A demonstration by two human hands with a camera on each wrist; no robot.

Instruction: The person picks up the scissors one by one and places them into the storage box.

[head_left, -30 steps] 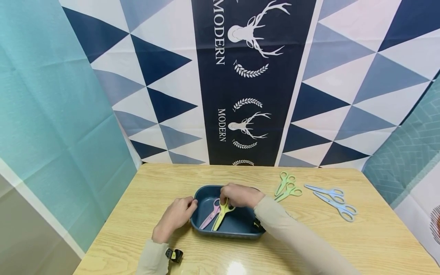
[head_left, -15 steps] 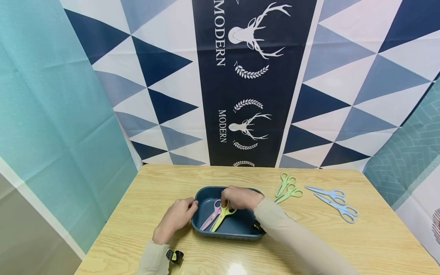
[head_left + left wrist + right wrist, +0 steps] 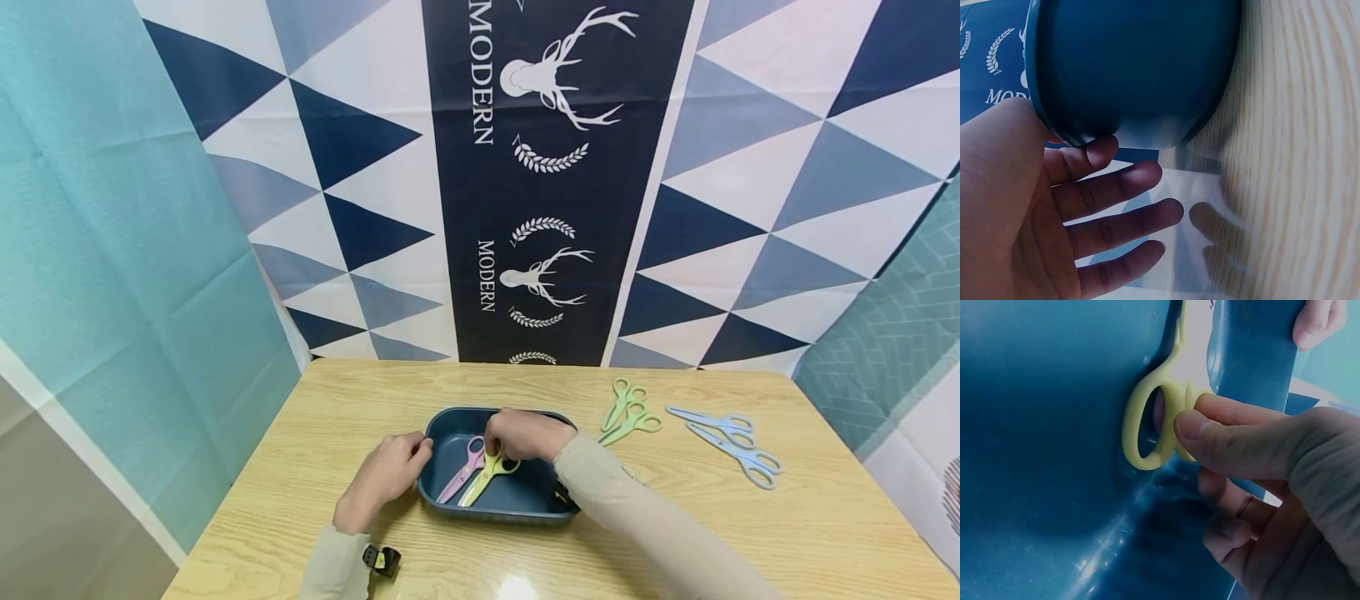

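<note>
In the head view a dark blue rectangular bin [image 3: 528, 493] sits on the table. Inside it, yellow scissors [image 3: 483, 482] lie beside pink scissors [image 3: 457, 483], both with blades toward the near side. My right hand [image 3: 528, 433] reaches in from the right. Thumb and forefinger pinch a yellow finger loop [image 3: 1147, 428] in the right wrist view, the other fingers bent below. At the bin's left end, my left hand [image 3: 388, 471] holds the rim, thumb over it and forefinger against the outer wall [image 3: 1135, 62]; its remaining fingers extend below.
Two pairs of green scissors [image 3: 633, 419] lie right of the bin, partly overlapping. Farther right are two pairs of light blue scissors [image 3: 738, 454]. A patterned cloth [image 3: 375, 167] hangs behind the wooden table [image 3: 322, 400].
The yellow scissors' loops have shifted slightly right and toward the near side, with the right hand still pinching them. The left hand and the bin have barely moved.
</note>
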